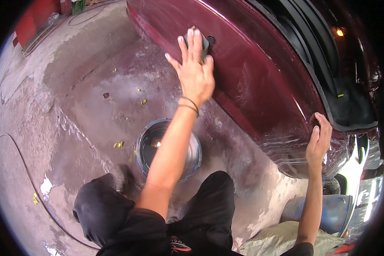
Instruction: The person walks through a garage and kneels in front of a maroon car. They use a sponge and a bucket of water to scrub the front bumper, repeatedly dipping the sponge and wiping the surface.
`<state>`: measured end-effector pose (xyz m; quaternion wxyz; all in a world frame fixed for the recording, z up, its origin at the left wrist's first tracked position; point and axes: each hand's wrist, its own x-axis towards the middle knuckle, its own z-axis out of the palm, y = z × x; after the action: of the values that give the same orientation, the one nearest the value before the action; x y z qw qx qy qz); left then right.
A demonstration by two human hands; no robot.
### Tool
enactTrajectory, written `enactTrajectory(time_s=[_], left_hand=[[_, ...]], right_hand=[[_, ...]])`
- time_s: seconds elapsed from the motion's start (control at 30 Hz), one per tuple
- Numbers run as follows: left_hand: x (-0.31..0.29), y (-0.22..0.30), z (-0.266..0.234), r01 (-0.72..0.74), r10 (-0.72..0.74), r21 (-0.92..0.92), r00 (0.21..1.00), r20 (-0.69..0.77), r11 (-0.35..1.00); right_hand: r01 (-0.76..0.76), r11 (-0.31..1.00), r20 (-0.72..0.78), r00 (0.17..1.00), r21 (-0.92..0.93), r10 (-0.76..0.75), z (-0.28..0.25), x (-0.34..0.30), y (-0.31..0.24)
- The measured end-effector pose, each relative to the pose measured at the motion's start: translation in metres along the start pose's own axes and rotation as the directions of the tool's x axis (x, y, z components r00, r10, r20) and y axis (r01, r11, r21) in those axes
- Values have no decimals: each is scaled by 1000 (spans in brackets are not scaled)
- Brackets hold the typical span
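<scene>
When viewed from above, seen at far left: a thin dark cable (19,156), curved over rough, stained floor (94,111). Cut off at the top: a flat-sided red box (34,21) and a green can (78,7). Scattered about: crumpled yellow scraps (118,144), too small to make out. Set near a black-clad knee (215,194): a round bucket (140,149) of dark liquid, partly hidden by the left forearm (168,162). Stretched beyond: the left hand (195,74), with fingers fanned and thumb out to the side, clasped over a grey pad (205,44) mostly covered by the fingers. Held against a glossy, curved maroon car panel (251,85), just beside a small round black hole (210,40); underside of the pad out of sight. Lower right: a wrinkled pale sack (277,237), cropped below. Placed on the panel's edge: the right hand (320,136), fingers bent, thumb close by; cannot tell whether clamped or merely resting. Partly blocked by the right forearm (312,192): a scuffed blue tub (337,209). Glimpsed farther right: smooth black trim (350,127), fading into shadow.
</scene>
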<state>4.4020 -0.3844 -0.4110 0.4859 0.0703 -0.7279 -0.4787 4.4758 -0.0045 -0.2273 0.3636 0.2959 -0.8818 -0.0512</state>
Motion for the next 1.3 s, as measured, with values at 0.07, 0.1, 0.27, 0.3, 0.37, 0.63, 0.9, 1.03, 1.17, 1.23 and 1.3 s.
enactTrajectory(time_s=[0.07,0.1,0.27,0.3,0.37,0.63,0.9,1.03,1.17,1.23,1.3], left_hand=[[-3,-7,-2,-59,60,-55,998,16,997],[-13,-11,-2,-98,98,-13,994,53,995],[-7,-35,-10,-222,212,94,972,102,971],[15,-33,-17,-239,232,106,970,72,965],[52,-29,-25,-330,331,82,944,11,940],[36,-77,-33,-487,456,117,862,220,865],[49,-55,-27,-512,518,-88,830,207,855],[106,-57,-28,-313,312,-26,950,-31,949],[149,-56,-41,-141,137,-35,985,-107,989],[101,-22,-11,-200,187,-102,975,-119,975],[60,6,1,-225,222,-99,974,-34,969]], right_hand=[[-8,1000,2,1000,-7,8,-2,2,0],[-16,1000,2,1000,-6,16,-3,2,-2],[-13,1000,-9,1000,-11,13,-2,3,-3],[-10,1000,-6,1000,-13,10,-3,3,-3],[1,1000,-4,1000,-12,-1,-3,4,-1],[2,1000,22,1000,-26,-1,-2,4,1],[-1,998,46,999,-63,3,-4,0,3],[-7,998,35,999,-57,9,-3,1,2],[10,999,41,999,-39,-9,6,8,0],[-3,999,46,999,-54,5,1,6,-2],[-10,997,51,999,-76,14,-6,-2,2]])
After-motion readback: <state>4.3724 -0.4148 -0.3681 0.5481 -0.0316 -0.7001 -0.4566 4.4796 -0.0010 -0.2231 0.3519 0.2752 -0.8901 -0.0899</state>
